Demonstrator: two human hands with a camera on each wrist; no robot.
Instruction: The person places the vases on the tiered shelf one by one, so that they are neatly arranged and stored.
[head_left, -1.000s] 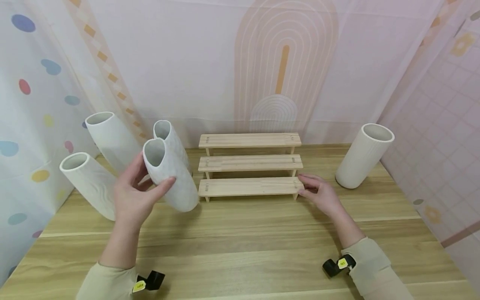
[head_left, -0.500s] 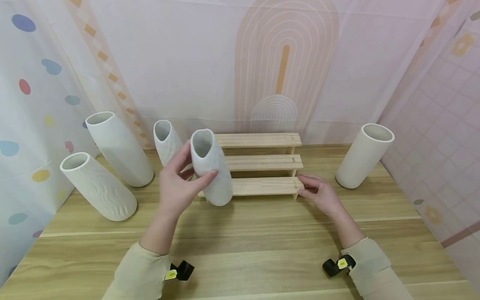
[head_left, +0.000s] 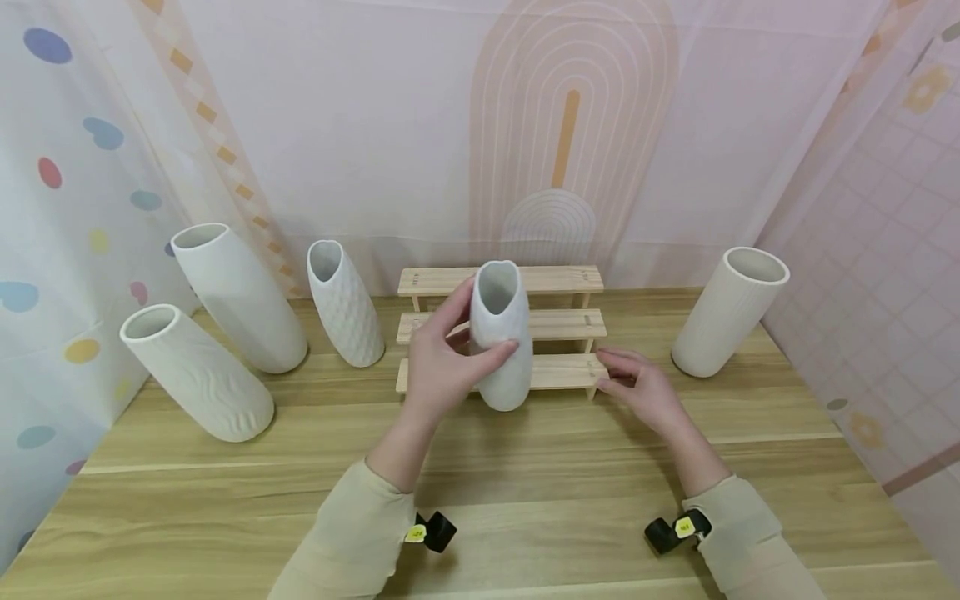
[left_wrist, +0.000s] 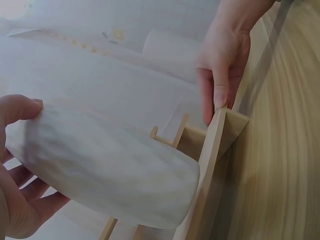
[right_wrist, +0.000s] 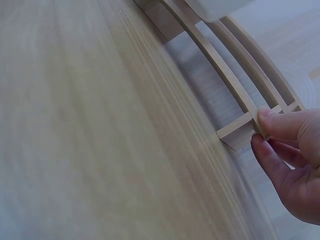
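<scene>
My left hand (head_left: 442,367) grips a white vase (head_left: 504,358) with a wavy, pinched rim, thumb on the near side and fingers round its left. In the head view the vase overlaps the three-tier wooden stand (head_left: 566,371). The left wrist view shows the vase's base (left_wrist: 170,195) close over the lowest board. With thumb and fingertips, my right hand (head_left: 641,387) pinches the right end of that lowest board; the right wrist view shows the thumb (right_wrist: 280,124) on the board's end.
Left of the stand are a dimpled vase (head_left: 348,312), a tall smooth vase (head_left: 243,300) and a wavy-patterned vase (head_left: 202,379). A ribbed cylindrical vase (head_left: 727,317) stands at the right. A patterned curtain (head_left: 375,125) hangs behind the wooden table (head_left: 525,500).
My left hand has carried the white vase from beside the dimpled vase rightward to the front of the stand. My right hand has stayed at the board's end.
</scene>
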